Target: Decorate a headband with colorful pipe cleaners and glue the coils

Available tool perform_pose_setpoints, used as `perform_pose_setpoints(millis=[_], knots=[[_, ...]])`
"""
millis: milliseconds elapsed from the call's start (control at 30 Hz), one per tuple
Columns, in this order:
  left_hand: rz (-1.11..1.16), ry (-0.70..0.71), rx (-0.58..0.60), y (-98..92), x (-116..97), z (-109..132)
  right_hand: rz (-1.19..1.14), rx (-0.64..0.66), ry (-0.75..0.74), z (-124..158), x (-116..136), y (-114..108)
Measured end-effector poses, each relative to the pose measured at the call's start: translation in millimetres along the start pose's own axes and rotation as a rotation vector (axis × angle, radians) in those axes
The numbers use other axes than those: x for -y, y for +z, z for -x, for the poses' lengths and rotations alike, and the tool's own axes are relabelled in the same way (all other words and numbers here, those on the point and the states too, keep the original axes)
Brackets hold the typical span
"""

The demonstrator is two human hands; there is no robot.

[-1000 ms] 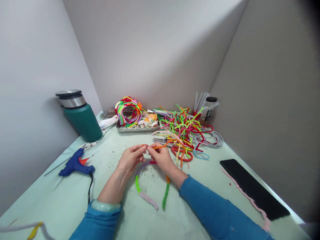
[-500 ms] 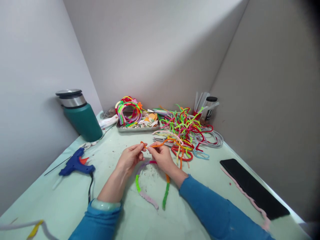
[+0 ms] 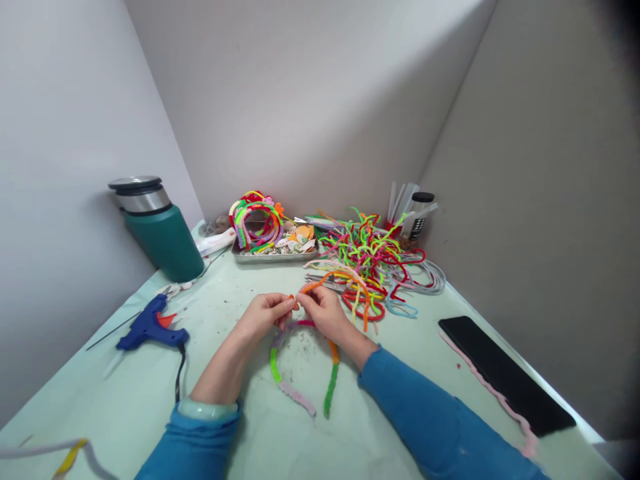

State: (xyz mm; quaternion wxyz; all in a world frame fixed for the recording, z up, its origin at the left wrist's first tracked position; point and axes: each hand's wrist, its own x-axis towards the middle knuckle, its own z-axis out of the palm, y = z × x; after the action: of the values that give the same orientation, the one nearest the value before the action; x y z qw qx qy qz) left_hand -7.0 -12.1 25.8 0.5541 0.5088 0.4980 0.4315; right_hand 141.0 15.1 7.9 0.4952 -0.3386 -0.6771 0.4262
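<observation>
orange pipe cleaner [image 3: 320, 283], bent, pinched aloft

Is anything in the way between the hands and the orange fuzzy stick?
No. The left hand and the right hand both pinch the orange fuzzy stick, so nothing sits between them and it.

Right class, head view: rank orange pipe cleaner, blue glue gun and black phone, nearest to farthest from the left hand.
1. orange pipe cleaner, pinched in left hand
2. blue glue gun, left side
3. black phone, far right

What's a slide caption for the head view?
Left hand and right hand pinch an orange pipe cleaner over a multicoloured headband.
</observation>
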Motion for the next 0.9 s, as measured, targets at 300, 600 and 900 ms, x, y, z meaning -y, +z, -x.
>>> perform_pose_setpoints(millis=[300, 600, 900], knots=[[0.159, -0.083, 0.097, -3.7, 1.2, 2.1, -0.069, -0.002, 0.101, -3.2, -0.8, -4.4], [0.154, -0.075, 0.112, -2.2, -0.7, 3.0, -0.106, 0.053, 0.091, -1.2, 0.6, -2.9], [0.179, -0.094, 0.089, -0.7, -2.5, 4.2, -0.21, 0.086, 0.17, -1.4, 4.7, -4.6]])
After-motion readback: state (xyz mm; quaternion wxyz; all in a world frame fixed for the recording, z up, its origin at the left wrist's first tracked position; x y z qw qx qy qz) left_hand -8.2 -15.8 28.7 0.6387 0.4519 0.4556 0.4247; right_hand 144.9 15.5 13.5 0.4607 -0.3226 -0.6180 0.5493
